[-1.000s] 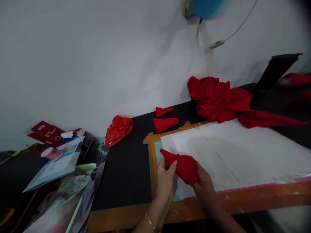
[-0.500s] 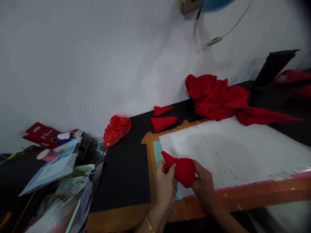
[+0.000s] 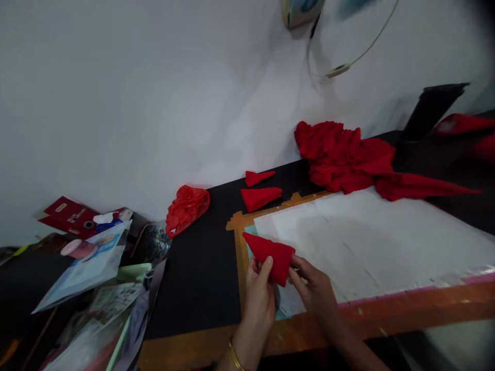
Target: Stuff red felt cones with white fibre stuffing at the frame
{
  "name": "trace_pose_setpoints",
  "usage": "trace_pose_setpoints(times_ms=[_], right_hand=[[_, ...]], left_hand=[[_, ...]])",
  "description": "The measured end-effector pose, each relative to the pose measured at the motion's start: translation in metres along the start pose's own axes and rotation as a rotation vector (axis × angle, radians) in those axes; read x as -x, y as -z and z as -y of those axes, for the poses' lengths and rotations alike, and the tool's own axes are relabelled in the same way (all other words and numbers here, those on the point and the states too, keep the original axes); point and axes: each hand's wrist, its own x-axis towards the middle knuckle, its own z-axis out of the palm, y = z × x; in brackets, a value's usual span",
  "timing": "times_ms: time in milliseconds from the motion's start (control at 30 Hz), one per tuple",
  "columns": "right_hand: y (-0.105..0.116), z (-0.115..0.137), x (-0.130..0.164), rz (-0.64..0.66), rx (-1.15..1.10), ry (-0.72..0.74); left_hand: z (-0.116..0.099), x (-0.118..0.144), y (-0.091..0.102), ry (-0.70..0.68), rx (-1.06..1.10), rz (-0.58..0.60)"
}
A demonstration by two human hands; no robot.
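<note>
A red cone-shaped cloth piece (image 3: 273,252) is held above the near left corner of the white sheet, its point toward the upper left. My left hand (image 3: 261,281) grips its lower side, thumb on the front face. At the wide right end, my right hand (image 3: 313,283) pinches the edge between thumb and fingers. Two similar pieces lie flat beyond: a larger red cloth cone (image 3: 261,198) and a smaller red cloth cone (image 3: 259,178). Further right is a heap of red cloth (image 3: 344,154).
A white sheet (image 3: 348,237) edged with brown tape (image 3: 417,304) covers much of the black table (image 3: 201,293). Left of it are a red plastic bag (image 3: 187,206), a pink spool (image 3: 79,249) and a green bin (image 3: 133,270). A black container (image 3: 431,111) stands at the right.
The cloth piece was rounded and bulging, with my right hand behind it. Now it is a flatter cone, and my right fingers have come round to its open edge.
</note>
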Motion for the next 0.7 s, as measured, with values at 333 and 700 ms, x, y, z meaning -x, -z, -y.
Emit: trace_pose_setpoints(times_ms=[333, 700], right_hand=[[-0.01, 0.011, 0.003, 0.123, -0.556, -0.376], [0.016, 0.032, -0.004, 0.075, -0.526, -0.344]], left_hand=[[0.003, 0.009, -0.008, 0.034, -0.003, 0.001], [-0.024, -0.018, -0.014, 0.243, 0.215, -0.175]])
